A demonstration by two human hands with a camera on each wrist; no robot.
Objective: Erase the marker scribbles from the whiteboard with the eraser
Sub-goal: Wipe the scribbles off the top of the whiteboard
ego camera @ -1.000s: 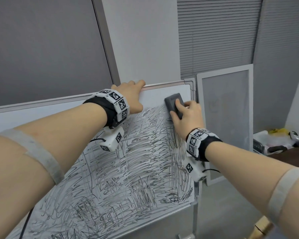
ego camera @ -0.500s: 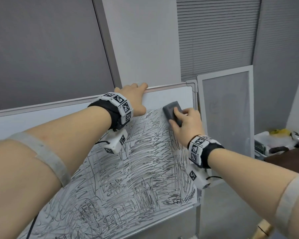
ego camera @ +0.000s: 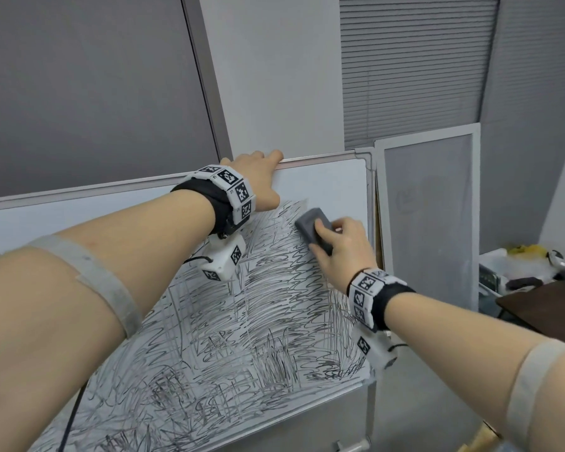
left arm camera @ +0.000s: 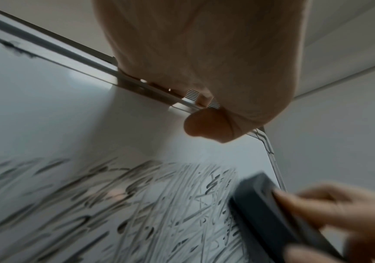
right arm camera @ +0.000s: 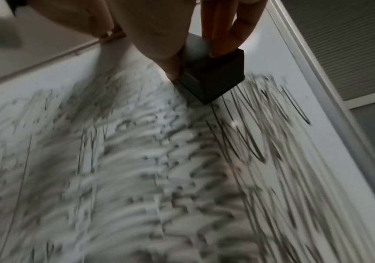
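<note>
A whiteboard (ego camera: 327, 187) fills the middle of the head view, covered with dense black marker scribbles (ego camera: 248, 324) below a bare white strip at the top. My right hand (ego camera: 340, 246) grips a dark grey eraser (ego camera: 313, 231) flat against the board near its upper right corner, at the top edge of the scribbles. In the right wrist view my fingers pinch the eraser (right arm camera: 211, 74) from both sides. My left hand (ego camera: 258, 181) grips the board's top frame, fingers hooked over the edge and thumb (left arm camera: 204, 124) on the front face. The left wrist view also catches the eraser (left arm camera: 272, 213).
A framed mesh panel (ego camera: 428, 216) leans against the wall right of the board. Window blinds (ego camera: 415, 70) hang behind it. A dark table (ego camera: 548, 305) and a cluttered white box (ego camera: 516, 265) stand at far right. A grey cabinet (ego camera: 307, 425) sits under the board.
My right hand has slid the eraser downward on the board, from the bare strip near the top corner to the edge of the scribbles. The left hand keeps its hold on the frame.
</note>
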